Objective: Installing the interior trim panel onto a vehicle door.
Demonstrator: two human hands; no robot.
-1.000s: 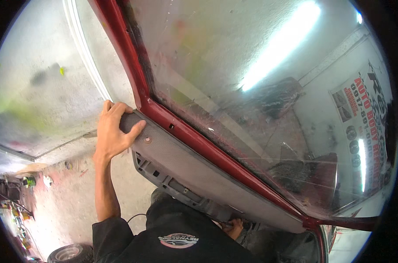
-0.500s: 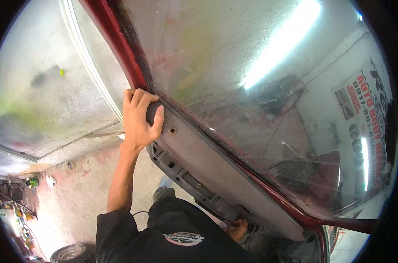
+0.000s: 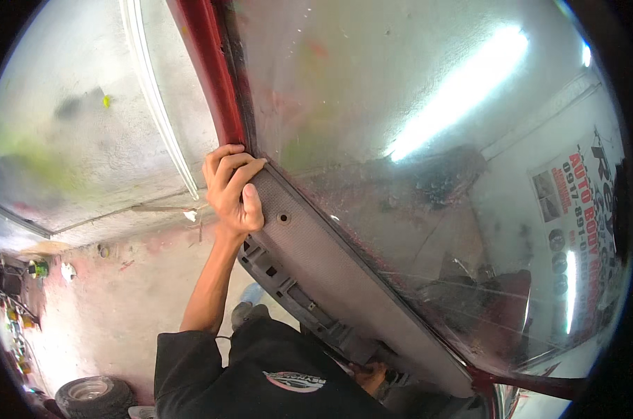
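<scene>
A long grey textured dashboard (image 3: 337,269) runs diagonally beneath the car's large glass pane (image 3: 372,105). My left hand (image 3: 234,188) is closed over its upper left end, beside the red pillar (image 3: 222,84), fingers bent over the edge and thumb raised near the surface. A round hole sits in the dashboard just right of that thumb. Along its near side runs a slotted grey plastic strip (image 3: 295,297). Low down, my right hand (image 3: 371,378) is partly behind my black shirt, by the dashboard's dark underside; its fingers are mostly hidden.
A tire with a silver rim (image 3: 93,394) lies on the concrete floor (image 3: 135,300) at the lower left. Coloured containers and clutter line the far left. A paint-stained wall (image 3: 65,112) stands behind, and a printed banner (image 3: 571,209) shows through the glass at right.
The view has shifted a little, so the car sits slightly lower and to the right. My left hand stays at the dashboard's end, its fingers slightly rearranged. My right hand remains low by the underside.
</scene>
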